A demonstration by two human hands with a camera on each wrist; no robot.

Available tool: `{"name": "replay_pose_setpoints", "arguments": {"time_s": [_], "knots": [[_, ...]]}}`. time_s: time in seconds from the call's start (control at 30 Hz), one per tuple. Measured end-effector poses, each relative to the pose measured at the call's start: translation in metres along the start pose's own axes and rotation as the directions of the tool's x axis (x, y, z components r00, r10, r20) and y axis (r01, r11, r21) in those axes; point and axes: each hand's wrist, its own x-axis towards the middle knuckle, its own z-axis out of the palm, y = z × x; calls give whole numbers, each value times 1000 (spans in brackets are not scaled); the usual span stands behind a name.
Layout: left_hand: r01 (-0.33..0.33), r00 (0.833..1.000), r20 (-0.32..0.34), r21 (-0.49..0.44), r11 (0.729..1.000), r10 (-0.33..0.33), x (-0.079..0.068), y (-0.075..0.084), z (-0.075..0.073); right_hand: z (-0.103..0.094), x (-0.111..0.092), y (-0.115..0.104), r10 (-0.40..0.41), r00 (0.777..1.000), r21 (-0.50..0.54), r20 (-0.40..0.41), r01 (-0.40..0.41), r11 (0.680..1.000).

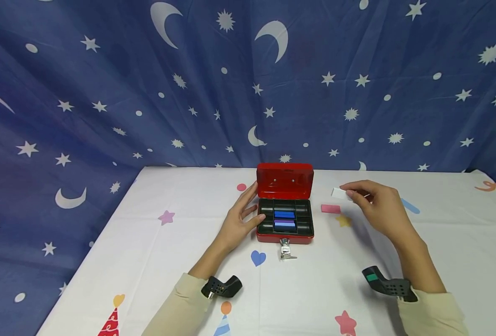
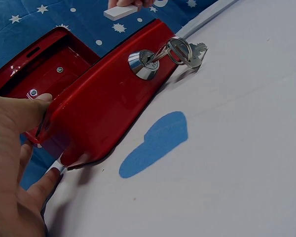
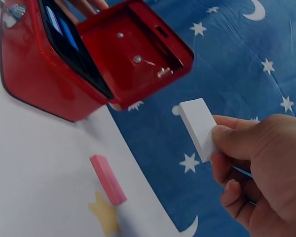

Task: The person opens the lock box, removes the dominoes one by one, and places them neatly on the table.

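Note:
A red cash box (image 1: 285, 239) stands on the table with its lid (image 1: 285, 179) raised. Inside is a black compartment tray (image 1: 266, 227); its middle compartments hold blue blocks (image 1: 284, 214), one pile with a purple edge showing. My left hand (image 1: 237, 223) rests along the box's left side, fingers straight and spread, thumb on the rim. Right of the box, my right hand (image 1: 376, 205) pinches a white rectangular block (image 3: 198, 126) between thumb and fingers, held above the table. Below it, a pink block (image 3: 108, 180) lies on the cloth.
Keys (image 2: 187, 52) hang on a ring from the lock (image 2: 144, 64) at the box front. The white tablecloth (image 1: 180, 261) has printed stars, a heart and party hats. A blue curtain (image 1: 214, 93) with moons and stars hangs behind the table.

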Motion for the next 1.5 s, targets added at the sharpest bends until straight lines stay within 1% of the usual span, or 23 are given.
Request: {"name": "replay_pose_setpoints", "arguments": {"time_s": [0.27, 0.43, 0.5, 0.63, 0.73, 0.8, 0.93, 1.1, 1.33, 1.5], "knots": [[2, 1000, -2, 3, 1000, -2, 0, 0, 0, -5, -2, 15, 31, 999, -14, 30, -30, 999], [2, 1000, -1, 1, 1000, -2, 0, 1, 0, -4, -4, 27, 82, 994, -12, 72, -82, 997], [0, 1000, -3, 0, 1000, 0, 0, 1, -1, -2, -5, 31, 124, 989, -15, 75, -124, 992], [1, 1000, -4, 3, 1000, -1, 0, 1, -1, 2, -6, 37, 153, 983, -22, 97, -152, 988], [-2, 1000, -1, 1, 1000, 2, 0, 1, -1, 3, -8, 43, 142, 983, -32, 118, -139, 990], [-5, 1000, 1, 1, 1000, 5, 0, 1, -1, 6, -8, 47, 143, 983, -48, 118, -138, 989], [-7, 1000, 3, 2, 1000, 7, 0, 1, -1, 12, -10, 53, 150, 982, -65, 111, -143, 988], [-3, 1000, 3, 6, 1000, 3, 0, 2, -1, 18, -12, 61, 166, 979, -55, 118, -160, 986], [0, 1000, 2, 8, 1000, 0, 0, 3, 0, 21, -14, 63, 186, 974, -44, 126, -182, 982], [8, 1000, 0, 4, 1000, -8, -1, 3, 0, 24, -15, 64, 175, 977, -50, 123, -170, 984]]}}
